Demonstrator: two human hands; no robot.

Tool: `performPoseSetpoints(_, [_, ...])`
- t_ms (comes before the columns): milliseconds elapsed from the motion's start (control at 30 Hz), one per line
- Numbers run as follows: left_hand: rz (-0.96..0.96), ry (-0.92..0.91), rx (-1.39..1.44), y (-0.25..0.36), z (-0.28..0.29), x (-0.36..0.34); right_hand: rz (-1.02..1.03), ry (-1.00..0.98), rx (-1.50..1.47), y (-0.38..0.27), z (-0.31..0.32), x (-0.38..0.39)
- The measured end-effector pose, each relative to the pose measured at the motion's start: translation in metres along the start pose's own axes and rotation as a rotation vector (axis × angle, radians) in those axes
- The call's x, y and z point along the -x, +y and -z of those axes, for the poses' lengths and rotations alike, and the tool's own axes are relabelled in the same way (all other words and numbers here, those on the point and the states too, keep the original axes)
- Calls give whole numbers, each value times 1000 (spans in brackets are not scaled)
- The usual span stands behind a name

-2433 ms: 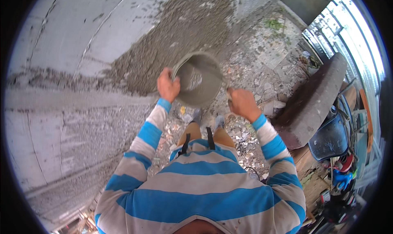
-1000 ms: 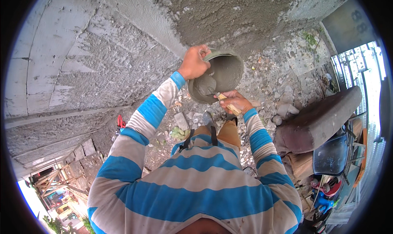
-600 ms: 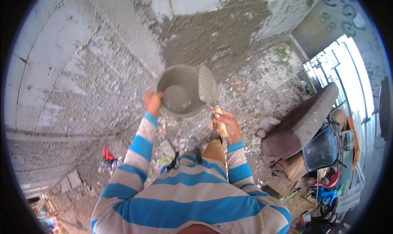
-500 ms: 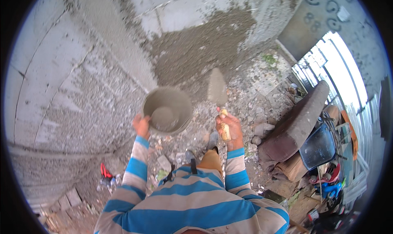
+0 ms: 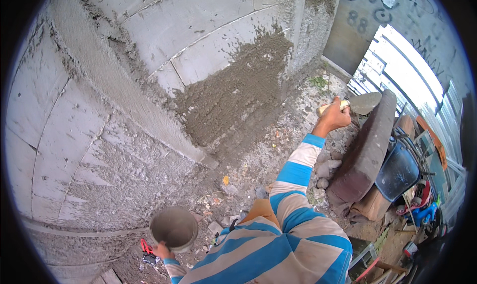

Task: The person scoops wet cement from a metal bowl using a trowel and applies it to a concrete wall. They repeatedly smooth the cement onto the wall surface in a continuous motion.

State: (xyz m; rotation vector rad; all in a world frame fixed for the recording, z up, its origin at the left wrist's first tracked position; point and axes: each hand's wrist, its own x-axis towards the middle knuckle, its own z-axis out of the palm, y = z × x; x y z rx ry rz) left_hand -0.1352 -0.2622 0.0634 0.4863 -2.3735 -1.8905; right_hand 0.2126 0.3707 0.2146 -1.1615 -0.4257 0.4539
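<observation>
— Rubble-strewn ground [image 5: 258, 160] below me, rough grey block wall [image 5: 99, 115] ahead. What's nearest?

— Left hand [image 5: 161, 250], low by my side, curled over the rim of a round grey mortar pan [image 5: 174, 228].

— And farther out?

— Right hand [image 5: 334, 116], arm stretched out, closed around the pale handle of a flat mortar-caked trowel [image 5: 365, 103]. Beyond it, a coarse wet plaster patch [image 5: 233, 100] covers the wall.
</observation>
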Motion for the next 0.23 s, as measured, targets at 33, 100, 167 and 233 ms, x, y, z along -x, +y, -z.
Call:
performPoseSetpoints(33, [29,59,11,14,8,12,89,47,98,10,-15,-1])
performPoseSetpoints(100, [65,138,14,0,40,4,283,146,297,36,-50,-7])
performPoseSetpoints(167, [13,224,8,-42,85,-23,61,86,542,51,-115,12])
performPoseSetpoints(233, [129,149,81,4,51,25,29,-176,820,34,-184,61])
